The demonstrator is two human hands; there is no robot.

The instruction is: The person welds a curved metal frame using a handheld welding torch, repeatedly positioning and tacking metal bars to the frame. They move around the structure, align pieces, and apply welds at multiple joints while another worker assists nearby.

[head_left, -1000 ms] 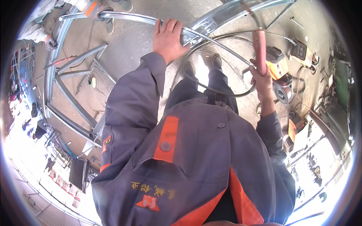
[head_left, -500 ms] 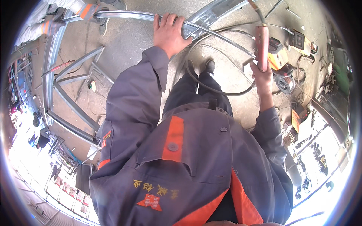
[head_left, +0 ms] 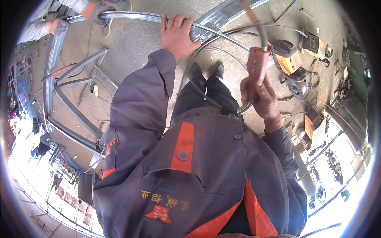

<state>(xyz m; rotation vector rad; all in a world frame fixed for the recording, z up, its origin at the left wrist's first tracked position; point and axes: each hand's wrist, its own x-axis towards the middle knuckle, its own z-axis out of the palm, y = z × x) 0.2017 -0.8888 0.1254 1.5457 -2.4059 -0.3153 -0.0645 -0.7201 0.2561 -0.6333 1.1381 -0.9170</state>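
My left hand (head_left: 179,37) grips a long galvanized steel bar (head_left: 135,15), its fingers over the far edge and the thumb near a wider steel channel (head_left: 222,20). In my right hand (head_left: 266,99) is a welding torch with a red handle (head_left: 258,63). The handle stands nearly upright, its neck pointing away from me past the bar. A dark cable (head_left: 202,93) leaves its lower end and loops over the floor by my legs. At the far left, another person's gloved hand (head_left: 93,11) is at the bar, with a second gloved hand (head_left: 58,26) beside it.
A welded steel frame (head_left: 81,113) lies on the floor at left. To the right stand an orange-and-black machine (head_left: 289,57), a wire spool (head_left: 297,88) and another yellow machine (head_left: 315,45). Cables run across the concrete floor. My shoes (head_left: 216,69) are below the bar.
My right hand has moved left and toward me with the welding torch, and its cable loop has shifted. My left hand has stayed on the steel bar.
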